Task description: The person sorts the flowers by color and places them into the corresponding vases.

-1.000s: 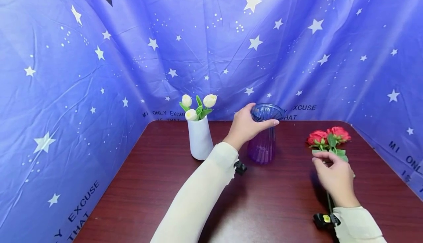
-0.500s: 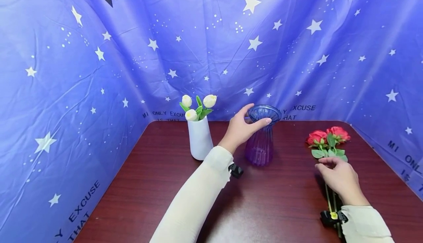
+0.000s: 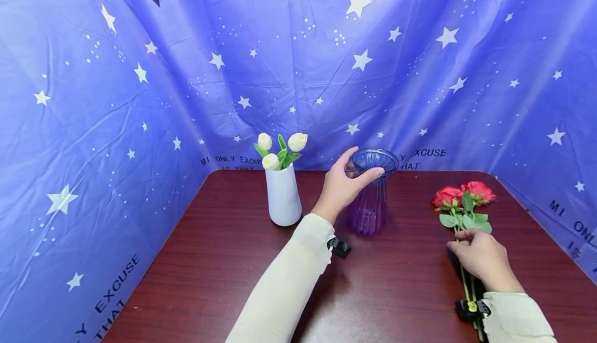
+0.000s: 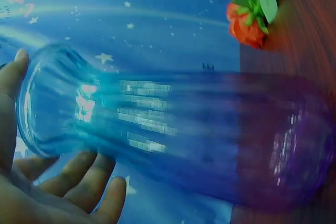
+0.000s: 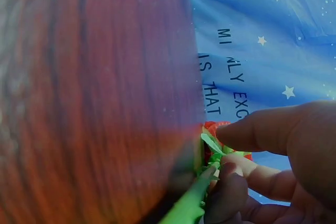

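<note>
With thumb and fingers spread round its flared rim, my left hand [image 3: 342, 182] holds a ribbed glass vase [image 3: 367, 213], blue at the top and purple below. The vase stands upright on the table in the head view; the left wrist view shows the glass [image 4: 178, 129] close up, fingers partly behind it. At the right, two red roses [image 3: 480, 191] with green leaves lie on the table, stems toward me. My right hand [image 3: 485, 257] pinches a rose stem [image 3: 463, 273] just below the leaves. In the right wrist view its fingertips meet the green stem [image 5: 186, 203], and the blooms are mostly hidden.
A white vase [image 3: 283, 198] with white tulips [image 3: 297, 142] stands left of the glass vase, near my left forearm. The brown wooden table [image 3: 224, 281] is enclosed by a blue star-patterned cloth [image 3: 298, 73] at the back and sides.
The glass vase shifted slightly left and nearer to me with my left hand, then stayed put. My right hand moved down and right along the rose stems, and its fingertips closed on a stem.
</note>
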Demonstrator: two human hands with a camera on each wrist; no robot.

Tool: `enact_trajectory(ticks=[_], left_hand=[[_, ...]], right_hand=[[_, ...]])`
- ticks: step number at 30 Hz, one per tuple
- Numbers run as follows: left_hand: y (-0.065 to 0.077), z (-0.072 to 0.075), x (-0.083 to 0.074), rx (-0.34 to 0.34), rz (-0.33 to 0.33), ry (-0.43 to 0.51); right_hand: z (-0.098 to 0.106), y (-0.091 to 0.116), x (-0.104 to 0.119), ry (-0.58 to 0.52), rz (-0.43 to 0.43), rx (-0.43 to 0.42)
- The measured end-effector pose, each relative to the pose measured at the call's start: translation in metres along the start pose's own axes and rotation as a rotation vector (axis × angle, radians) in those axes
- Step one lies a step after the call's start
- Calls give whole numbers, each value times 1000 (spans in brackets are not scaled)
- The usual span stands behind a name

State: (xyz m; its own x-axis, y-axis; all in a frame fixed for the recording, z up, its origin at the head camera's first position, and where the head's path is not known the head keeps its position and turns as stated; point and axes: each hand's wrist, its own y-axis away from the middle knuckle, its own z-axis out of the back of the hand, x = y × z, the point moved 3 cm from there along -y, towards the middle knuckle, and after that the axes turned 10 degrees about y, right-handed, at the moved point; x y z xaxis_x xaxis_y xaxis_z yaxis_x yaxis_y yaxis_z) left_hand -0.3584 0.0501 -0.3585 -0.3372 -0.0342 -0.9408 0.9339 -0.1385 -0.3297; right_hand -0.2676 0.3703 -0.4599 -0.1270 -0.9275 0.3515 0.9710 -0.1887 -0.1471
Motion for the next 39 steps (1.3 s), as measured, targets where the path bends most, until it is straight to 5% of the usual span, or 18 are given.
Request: enact_trajectory(ticks=[4, 10, 28, 39], left_hand=[[7, -1, 4, -61, -71, 71], [17, 6, 5, -169, -198, 59], [20, 10, -5, -101, -181, 85], [19, 4, -1, -91, -161, 70]], right_hand=[[0, -1, 0, 1, -28, 17], [3, -3, 3, 12, -68, 24], [7, -1, 5, -45, -115, 137], [4, 0, 2, -290, -166, 162]])
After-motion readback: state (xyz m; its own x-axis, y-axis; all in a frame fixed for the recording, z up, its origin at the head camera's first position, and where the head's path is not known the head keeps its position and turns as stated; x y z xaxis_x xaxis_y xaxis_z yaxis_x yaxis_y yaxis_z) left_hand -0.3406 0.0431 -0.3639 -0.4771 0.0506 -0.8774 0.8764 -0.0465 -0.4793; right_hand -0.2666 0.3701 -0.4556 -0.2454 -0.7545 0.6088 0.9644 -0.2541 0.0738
